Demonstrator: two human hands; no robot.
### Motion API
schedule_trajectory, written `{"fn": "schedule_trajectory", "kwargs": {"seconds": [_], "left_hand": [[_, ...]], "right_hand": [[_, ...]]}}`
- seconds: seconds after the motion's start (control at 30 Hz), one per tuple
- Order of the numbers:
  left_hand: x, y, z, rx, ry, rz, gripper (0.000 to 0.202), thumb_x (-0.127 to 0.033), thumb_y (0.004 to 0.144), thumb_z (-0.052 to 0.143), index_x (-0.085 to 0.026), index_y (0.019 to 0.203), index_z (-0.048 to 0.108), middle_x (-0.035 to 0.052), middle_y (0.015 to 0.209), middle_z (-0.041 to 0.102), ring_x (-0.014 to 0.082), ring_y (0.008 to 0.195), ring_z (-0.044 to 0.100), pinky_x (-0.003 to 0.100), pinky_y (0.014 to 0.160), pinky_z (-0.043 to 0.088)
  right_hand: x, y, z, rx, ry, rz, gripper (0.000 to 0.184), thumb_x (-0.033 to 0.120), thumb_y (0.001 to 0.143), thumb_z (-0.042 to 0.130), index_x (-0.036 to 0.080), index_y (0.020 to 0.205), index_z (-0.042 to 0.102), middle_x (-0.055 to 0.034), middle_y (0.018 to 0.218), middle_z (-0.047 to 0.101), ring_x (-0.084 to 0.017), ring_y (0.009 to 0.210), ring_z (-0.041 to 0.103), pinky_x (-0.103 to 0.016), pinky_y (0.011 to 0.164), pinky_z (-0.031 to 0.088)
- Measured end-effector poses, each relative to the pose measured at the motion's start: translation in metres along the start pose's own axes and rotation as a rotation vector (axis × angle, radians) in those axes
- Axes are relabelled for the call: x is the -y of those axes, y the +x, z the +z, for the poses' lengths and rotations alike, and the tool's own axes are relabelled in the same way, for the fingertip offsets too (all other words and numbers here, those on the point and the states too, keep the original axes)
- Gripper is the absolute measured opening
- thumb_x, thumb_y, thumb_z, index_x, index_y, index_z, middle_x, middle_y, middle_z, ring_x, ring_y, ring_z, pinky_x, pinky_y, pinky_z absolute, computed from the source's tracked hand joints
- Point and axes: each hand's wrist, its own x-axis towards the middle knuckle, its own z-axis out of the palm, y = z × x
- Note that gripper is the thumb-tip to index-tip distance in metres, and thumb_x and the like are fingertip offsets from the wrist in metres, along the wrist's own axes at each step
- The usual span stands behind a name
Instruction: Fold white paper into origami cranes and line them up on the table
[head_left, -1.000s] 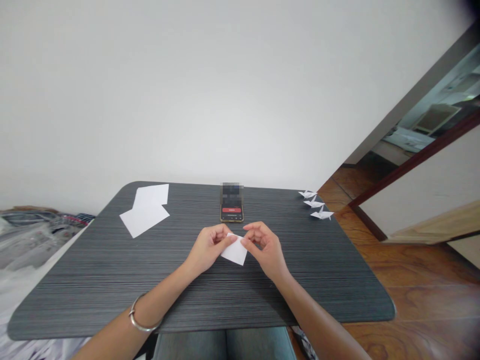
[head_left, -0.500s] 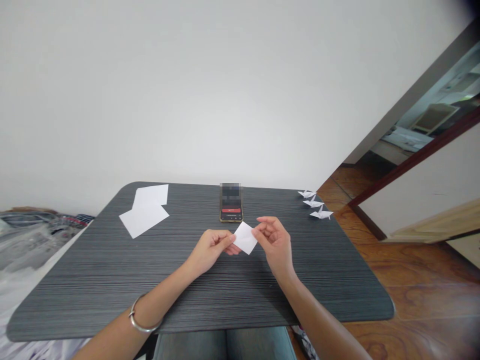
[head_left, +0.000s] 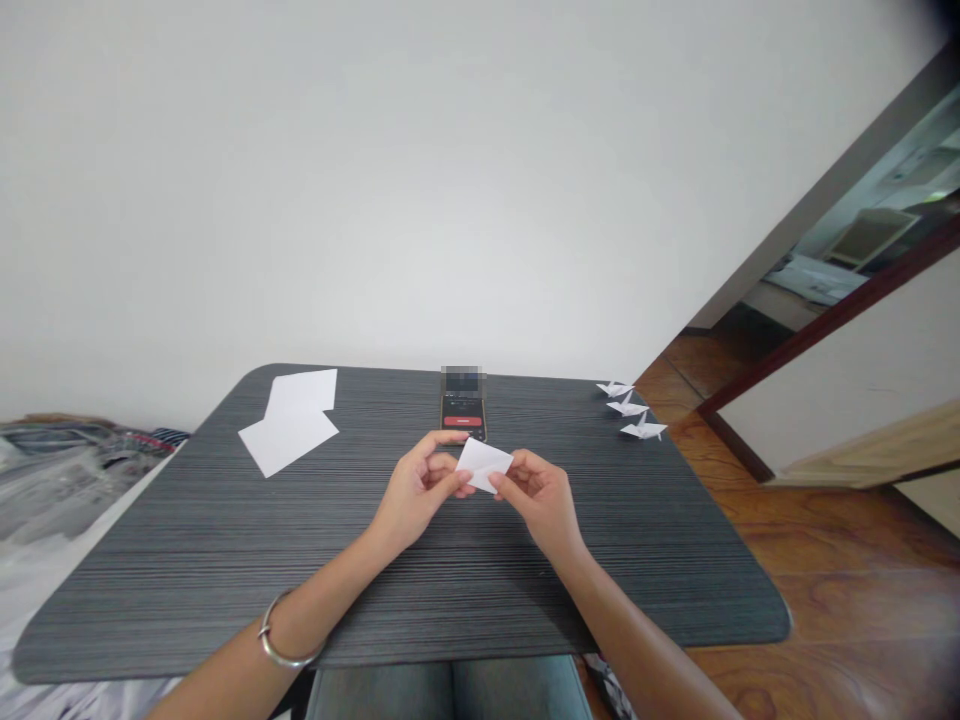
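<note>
A small folded square of white paper (head_left: 484, 461) is held above the table in front of me, tilted toward my view. My left hand (head_left: 421, 490) pinches its left side, thumb in front, with the index finger stretched along the upper corner. On the opposite side, my right hand (head_left: 541, 492) grips the paper between thumb and fingers, the thumb pressing near its lower edge. The fingertips behind the paper are partly hidden. Just beyond the hands is a phone (head_left: 463, 408) with a lit screen, its lower end partly covered by my left fingers.
The dark wood-grain table (head_left: 360, 590) stands against a white wall. White paper sheets (head_left: 291, 440) overlap at the back left. Three folded paper cranes (head_left: 643, 430) line the back right edge. Plastic-wrapped items (head_left: 67, 490) are piled left of the table.
The paper has turned and tipped between my hands. My right fingers have closed in around its right side, and my left index finger has risen to its upper corner.
</note>
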Motion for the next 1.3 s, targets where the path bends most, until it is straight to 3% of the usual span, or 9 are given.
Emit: {"fn": "schedule_trajectory", "kwargs": {"seconds": [0.1, 0.2, 0.33, 0.53, 0.63, 0.8, 1.0, 1.13, 1.3], "left_hand": [[0.002, 0.001, -0.001, 0.019, 0.116, 0.049, 0.030, -0.025, 0.070, 0.065, -0.015, 0.096, 0.054, 0.0048, 0.082, 0.065, 0.0175, 0.079, 0.061, 0.030, 0.072, 0.048], [0.001, 0.001, -0.002, -0.063, 0.212, 0.163, 0.029, -0.021, 0.068, 0.068, -0.016, 0.094, 0.056, 0.0078, 0.099, 0.061, 0.0196, 0.094, 0.057, 0.032, 0.081, 0.046], [-0.004, -0.001, -0.003, -0.142, 0.192, 0.260, 0.018, -0.020, 0.068, 0.068, -0.016, 0.079, 0.055, 0.0074, 0.094, 0.061, 0.0192, 0.094, 0.057, 0.032, 0.084, 0.044], [-0.003, 0.001, -0.002, -0.044, 0.153, 0.258, 0.007, -0.019, 0.070, 0.066, -0.014, 0.071, 0.061, 0.0071, 0.088, 0.064, 0.0200, 0.091, 0.058, 0.032, 0.084, 0.044], [-0.001, 0.003, -0.002, -0.039, 0.100, 0.198, 0.008, -0.021, 0.070, 0.065, -0.014, 0.068, 0.061, 0.0037, 0.074, 0.064, 0.0164, 0.075, 0.060, 0.028, 0.073, 0.046], [-0.002, 0.002, -0.001, -0.074, 0.052, 0.143, 0.011, -0.022, 0.068, 0.067, -0.014, 0.068, 0.060, 0.0007, 0.067, 0.061, 0.0124, 0.063, 0.055, 0.022, 0.060, 0.044], [-0.006, -0.001, 0.002, -0.041, 0.105, 0.118, 0.012, -0.024, 0.071, 0.064, -0.012, 0.070, 0.064, 0.0018, 0.066, 0.062, 0.0110, 0.058, 0.054, 0.020, 0.053, 0.043], [-0.004, -0.002, 0.003, -0.009, 0.135, 0.064, 0.017, -0.029, 0.072, 0.063, -0.013, 0.078, 0.066, 0.0023, 0.066, 0.063, 0.0109, 0.055, 0.054, 0.019, 0.047, 0.044], [-0.002, -0.003, 0.002, -0.066, 0.210, 0.062, 0.023, -0.030, 0.071, 0.064, -0.013, 0.084, 0.068, 0.0002, 0.058, 0.059, 0.0088, 0.048, 0.050, 0.017, 0.044, 0.042]], "right_hand": [[0.003, -0.001, -0.002, -0.107, -0.182, -0.162, 0.013, 0.025, 0.076, 0.059, 0.019, 0.066, 0.054, 0.0009, 0.064, 0.053, -0.013, 0.060, 0.050, -0.024, 0.053, 0.042], [0.006, -0.002, -0.003, -0.159, -0.287, -0.290, 0.010, 0.021, 0.078, 0.056, 0.020, 0.068, 0.056, -0.0003, 0.066, 0.053, -0.014, 0.062, 0.050, -0.025, 0.054, 0.042], [0.008, -0.003, -0.002, -0.153, -0.355, -0.369, 0.008, 0.018, 0.078, 0.056, 0.021, 0.071, 0.058, -0.0015, 0.068, 0.055, -0.015, 0.062, 0.051, -0.027, 0.054, 0.042], [0.007, -0.003, -0.001, -0.101, -0.383, -0.436, 0.007, 0.016, 0.077, 0.058, 0.021, 0.072, 0.058, -0.0011, 0.066, 0.055, -0.014, 0.059, 0.051, -0.027, 0.052, 0.042], [0.005, -0.004, -0.001, -0.059, -0.354, -0.425, 0.006, 0.016, 0.076, 0.059, 0.021, 0.080, 0.058, -0.0006, 0.069, 0.055, -0.014, 0.060, 0.052, -0.027, 0.053, 0.044], [0.003, -0.007, -0.002, -0.072, -0.263, -0.414, 0.034, 0.016, 0.077, 0.058, 0.024, 0.109, 0.051, -0.0022, 0.080, 0.058, -0.014, 0.069, 0.055, -0.025, 0.054, 0.046], [0.005, -0.005, -0.002, 0.012, -0.225, -0.333, 0.008, 0.019, 0.079, 0.055, 0.019, 0.085, 0.061, -0.0017, 0.073, 0.059, -0.013, 0.063, 0.055, -0.023, 0.053, 0.044], [0.001, -0.004, -0.002, 0.003, -0.122, -0.161, 0.006, 0.022, 0.078, 0.058, 0.018, 0.080, 0.062, 0.0003, 0.065, 0.059, -0.011, 0.055, 0.053, -0.022, 0.051, 0.043], [-0.004, -0.001, -0.002, 0.019, 0.094, 0.024, 0.010, 0.027, 0.073, 0.064, 0.017, 0.075, 0.061, 0.0009, 0.061, 0.060, -0.012, 0.056, 0.055, -0.023, 0.053, 0.045]]}}
